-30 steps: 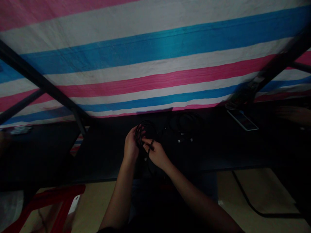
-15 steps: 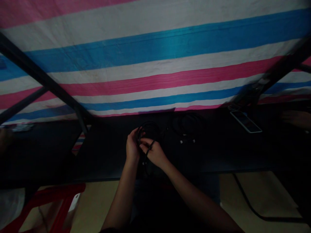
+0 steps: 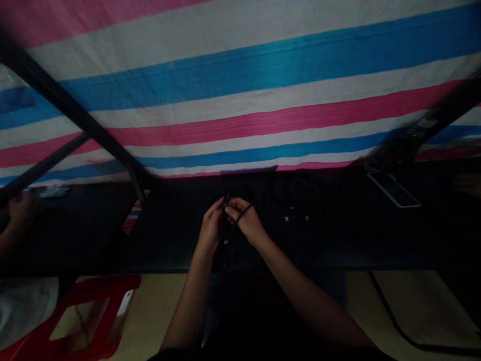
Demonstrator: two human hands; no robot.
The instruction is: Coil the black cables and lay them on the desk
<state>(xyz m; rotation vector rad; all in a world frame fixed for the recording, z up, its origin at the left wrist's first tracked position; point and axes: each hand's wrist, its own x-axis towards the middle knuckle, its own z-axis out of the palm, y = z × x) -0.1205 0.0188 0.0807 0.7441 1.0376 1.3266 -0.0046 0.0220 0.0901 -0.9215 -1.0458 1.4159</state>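
Between my two hands is a coiled black cable (image 3: 234, 226), its loops rising above the fingers over the dark table. My left hand (image 3: 213, 224) is closed around the side of the coil. With fingers pinched, my right hand (image 3: 246, 219) grips the same cable, and one length of it crosses over the fingers. A light metal-looking plug (image 3: 226, 242) hangs below the hands. To the right, a second coiled black cable (image 3: 295, 193) lies on the table, with pale connector ends near its front. Dim light hides the finer detail of the fingertips.
A phone (image 3: 394, 190) lies at the right on the black table (image 3: 173, 240). Behind stands a striped sheet (image 3: 240, 115) with a dark slanted frame bar (image 3: 71, 108). Another person's hand (image 3: 23, 208) is at the far left. A red stool (image 3: 101, 331) stands below.
My hands have come closer together on the cable, and the right hand has shifted up along the coil. The view has moved slightly. At the left, another person's hand shows more fully.
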